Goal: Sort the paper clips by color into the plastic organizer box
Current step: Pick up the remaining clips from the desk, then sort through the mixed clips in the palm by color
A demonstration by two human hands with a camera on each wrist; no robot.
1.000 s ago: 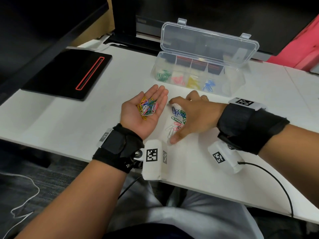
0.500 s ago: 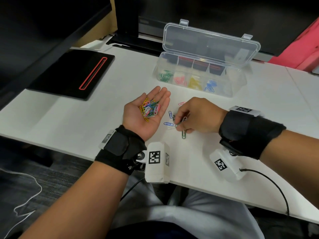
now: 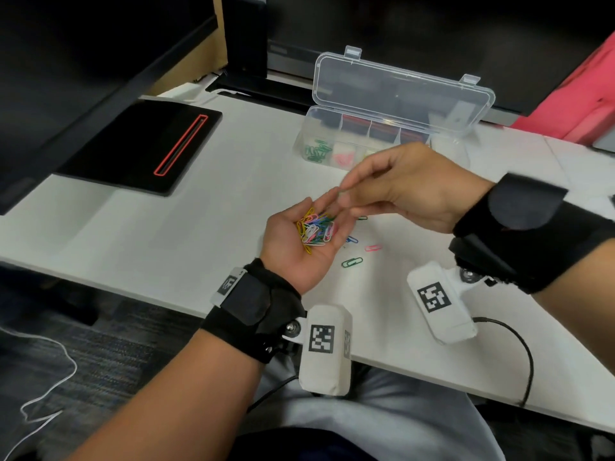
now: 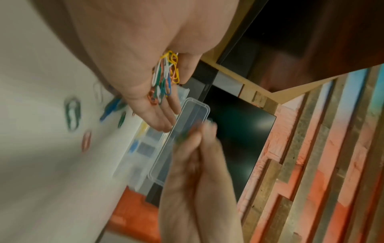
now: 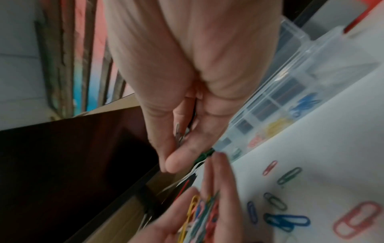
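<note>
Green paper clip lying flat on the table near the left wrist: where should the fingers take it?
Pinch the green paper clip across its long sides from straight above, with fingertips only. It lies flat on the white table, apart from the others, so nothing offers a grip underneath.

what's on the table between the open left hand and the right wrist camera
Loose paper clips: a blue one, a pink one and a green one lie on the white table between the left hand and the right wrist camera, in the head view.

Loose clips (image 3: 352, 262) lie on the table (image 3: 166, 247) before the organizer box (image 3: 382, 128).
</note>
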